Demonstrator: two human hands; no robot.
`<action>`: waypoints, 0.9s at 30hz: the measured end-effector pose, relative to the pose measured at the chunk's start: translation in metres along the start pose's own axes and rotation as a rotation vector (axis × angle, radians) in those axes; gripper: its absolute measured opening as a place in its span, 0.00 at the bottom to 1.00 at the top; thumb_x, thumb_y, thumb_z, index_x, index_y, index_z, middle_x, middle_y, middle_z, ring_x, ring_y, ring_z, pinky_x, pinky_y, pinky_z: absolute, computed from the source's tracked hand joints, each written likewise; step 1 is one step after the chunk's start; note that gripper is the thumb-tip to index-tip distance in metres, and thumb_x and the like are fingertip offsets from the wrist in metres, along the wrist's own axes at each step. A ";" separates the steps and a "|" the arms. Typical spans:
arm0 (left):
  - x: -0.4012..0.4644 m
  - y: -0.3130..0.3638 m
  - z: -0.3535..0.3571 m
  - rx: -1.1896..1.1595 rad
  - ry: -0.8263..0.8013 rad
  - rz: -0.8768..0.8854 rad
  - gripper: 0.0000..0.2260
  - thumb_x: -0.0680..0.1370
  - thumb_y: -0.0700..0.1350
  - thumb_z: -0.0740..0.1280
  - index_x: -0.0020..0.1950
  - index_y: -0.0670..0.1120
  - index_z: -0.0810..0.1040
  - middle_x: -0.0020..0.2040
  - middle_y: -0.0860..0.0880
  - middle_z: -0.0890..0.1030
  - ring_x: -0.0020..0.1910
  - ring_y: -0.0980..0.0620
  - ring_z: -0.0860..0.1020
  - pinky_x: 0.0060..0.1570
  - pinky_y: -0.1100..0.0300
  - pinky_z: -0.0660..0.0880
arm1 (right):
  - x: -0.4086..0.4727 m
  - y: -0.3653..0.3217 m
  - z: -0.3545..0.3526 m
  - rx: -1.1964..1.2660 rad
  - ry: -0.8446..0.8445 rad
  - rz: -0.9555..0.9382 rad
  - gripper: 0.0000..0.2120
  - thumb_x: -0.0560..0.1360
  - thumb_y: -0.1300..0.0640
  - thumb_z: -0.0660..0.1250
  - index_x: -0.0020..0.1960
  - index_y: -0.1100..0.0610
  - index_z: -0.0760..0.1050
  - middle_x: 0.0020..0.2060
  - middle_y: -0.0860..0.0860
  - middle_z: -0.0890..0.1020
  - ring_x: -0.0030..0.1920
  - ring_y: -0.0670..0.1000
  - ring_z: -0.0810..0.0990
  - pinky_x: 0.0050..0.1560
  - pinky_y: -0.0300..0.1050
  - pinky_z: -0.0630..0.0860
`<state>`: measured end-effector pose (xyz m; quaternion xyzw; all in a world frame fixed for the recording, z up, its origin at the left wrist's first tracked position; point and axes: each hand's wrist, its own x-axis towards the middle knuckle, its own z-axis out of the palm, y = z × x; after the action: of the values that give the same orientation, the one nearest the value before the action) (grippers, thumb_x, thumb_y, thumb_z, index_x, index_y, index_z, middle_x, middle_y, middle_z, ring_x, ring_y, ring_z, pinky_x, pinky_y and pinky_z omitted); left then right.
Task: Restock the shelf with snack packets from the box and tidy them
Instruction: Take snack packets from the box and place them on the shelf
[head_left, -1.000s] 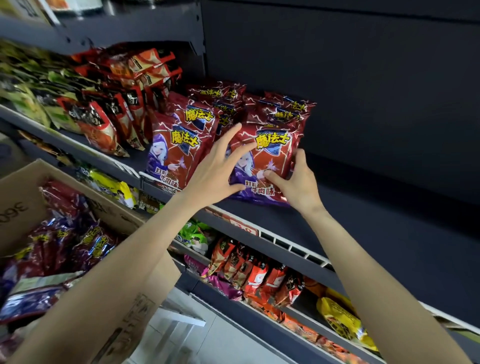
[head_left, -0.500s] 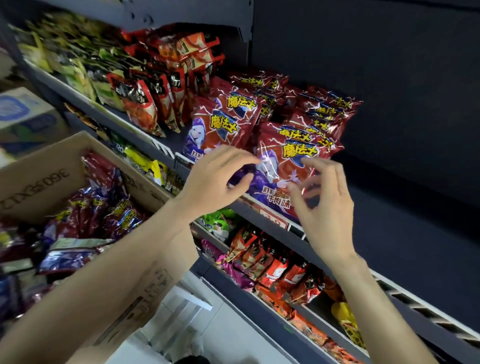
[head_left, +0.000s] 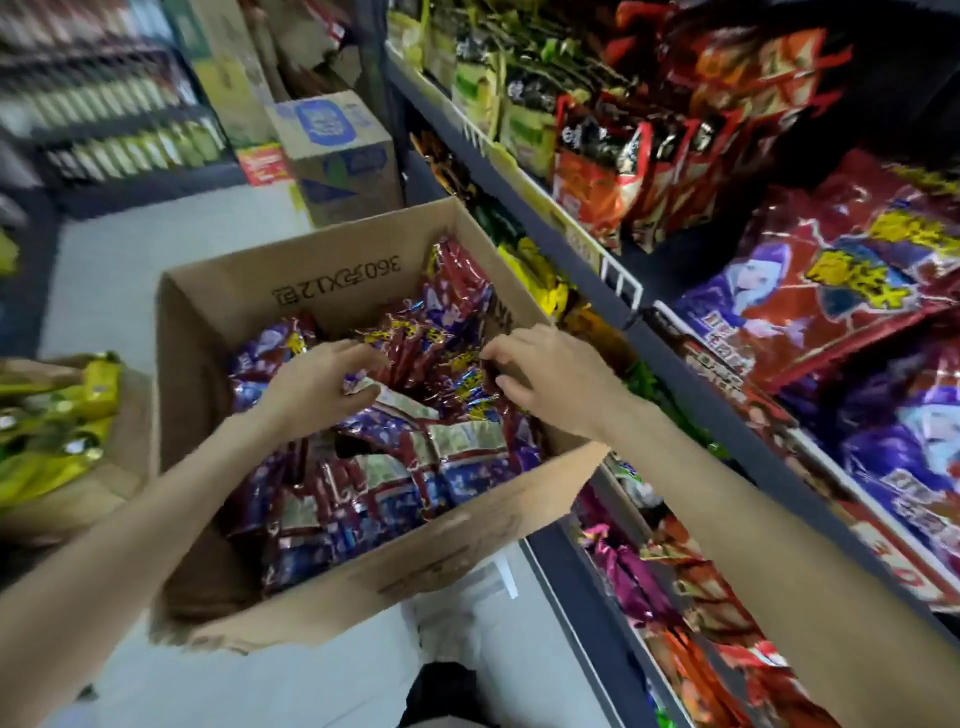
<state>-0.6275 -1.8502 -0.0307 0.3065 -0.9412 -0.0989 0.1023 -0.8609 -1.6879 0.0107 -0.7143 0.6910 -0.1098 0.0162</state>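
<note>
1. Both hands gone from the shelf (head_left: 613, 270) at 3 o'clock, where a second ago they were squaring up the front red-and-purple packet; now down inside the cardboard box (head_left: 332, 587) at centre.
2. Left hand (head_left: 317, 387) at 9 o'clock of the pile: grip curled, fingertips closing on the edge of a snack packet (head_left: 395, 400); looks pinched, not lifted.
3. Right hand (head_left: 550, 376) at 3 o'clock of the pile: grip partly curled over the packets (head_left: 415, 483) near the box's right wall; firm hold or just touching, cannot tell through blur.
4. Box well stocked with red-and-purple packets, heaped loose.
5. Matching shelf packets (head_left: 831, 291) at 3 o'clock, leaning forward in rows.
6. Meaning: tidy pass on that row likely finished, fresh pick-up cycle begun; restocking far from done.
7. Next probably lift out of box, carry toward 3 o'clock.
</note>
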 end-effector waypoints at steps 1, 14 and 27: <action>-0.003 -0.021 0.008 0.008 -0.020 -0.050 0.15 0.74 0.47 0.70 0.60 0.47 0.78 0.53 0.46 0.80 0.52 0.44 0.78 0.45 0.53 0.75 | 0.021 0.001 0.015 0.009 -0.060 0.000 0.15 0.79 0.52 0.61 0.66 0.52 0.71 0.56 0.51 0.78 0.58 0.53 0.75 0.54 0.48 0.74; 0.095 -0.114 0.083 0.003 -0.201 -0.197 0.31 0.76 0.46 0.67 0.76 0.45 0.58 0.71 0.44 0.65 0.68 0.44 0.65 0.63 0.51 0.69 | 0.182 0.010 0.170 0.168 -0.304 0.639 0.36 0.77 0.43 0.64 0.76 0.56 0.51 0.71 0.60 0.64 0.67 0.62 0.69 0.59 0.54 0.71; 0.139 -0.144 0.117 0.360 -0.389 0.003 0.25 0.76 0.46 0.67 0.71 0.46 0.64 0.63 0.42 0.70 0.64 0.42 0.67 0.60 0.52 0.66 | 0.211 0.016 0.198 0.240 -0.134 0.658 0.23 0.75 0.43 0.66 0.65 0.54 0.70 0.63 0.54 0.72 0.60 0.57 0.74 0.51 0.49 0.73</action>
<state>-0.6866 -2.0332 -0.1606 0.2936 -0.9460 0.0133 -0.1364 -0.8367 -1.9232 -0.1564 -0.4522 0.8635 -0.1321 0.1800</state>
